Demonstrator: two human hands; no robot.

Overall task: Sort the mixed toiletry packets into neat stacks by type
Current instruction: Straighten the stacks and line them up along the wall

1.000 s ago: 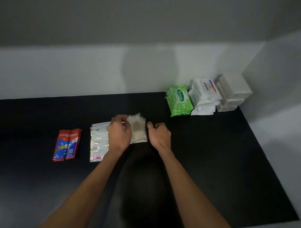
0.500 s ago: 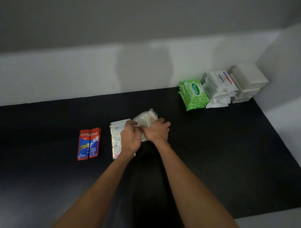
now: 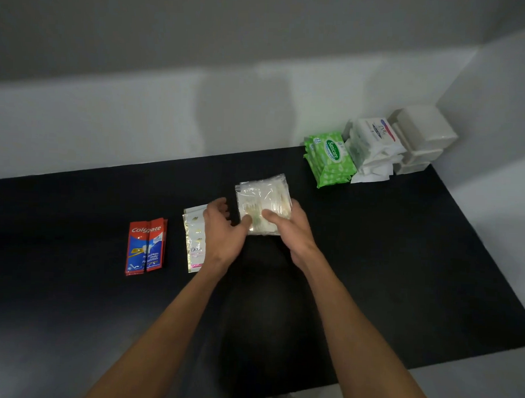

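Observation:
A bundle of clear plastic packets sits mid-table, lifted slightly at its near end. My right hand grips its near right edge, thumb on top and fingers curled beneath. My left hand is beside the bundle with its thumb touching the near left corner, fingers spread and relaxed. Partly under my left hand lies a stack of white Dove sachets. Two red Colgate sachets lie side by side further left.
At the back right corner stand green Sanicare wipe packs, white tissue packs and stacked white boxes. The black table ends at a white wall behind and to the right.
The clear packets rose from between both hands into my right hand's grip. My left hand let go and opened beside them. The view shifted left.

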